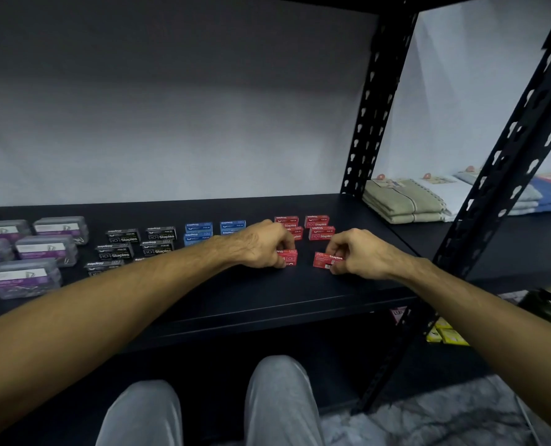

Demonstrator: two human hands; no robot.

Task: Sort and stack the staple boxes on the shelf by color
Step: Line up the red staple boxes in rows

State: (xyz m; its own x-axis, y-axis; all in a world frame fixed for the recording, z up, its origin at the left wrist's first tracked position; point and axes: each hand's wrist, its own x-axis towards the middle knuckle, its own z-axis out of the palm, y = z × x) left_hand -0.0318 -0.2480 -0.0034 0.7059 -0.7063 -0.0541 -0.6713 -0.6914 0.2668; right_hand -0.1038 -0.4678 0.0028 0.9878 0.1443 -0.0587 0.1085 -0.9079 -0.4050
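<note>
**Two red boxes in hand, red group almost done**

Head view: I am at the red step of the sorting. My left hand has its fingers curled round one red box, and my right hand pinches a second red box. Both lie on the shelf, just in front of the red stacks. The black boxes and blue boxes lie to the left of those stacks. Each held box lies flat, its long axis running left to right, the label facing up. Next, I think, each must be lifted and set squarely on the red stacks, the edges aligned.
</note>
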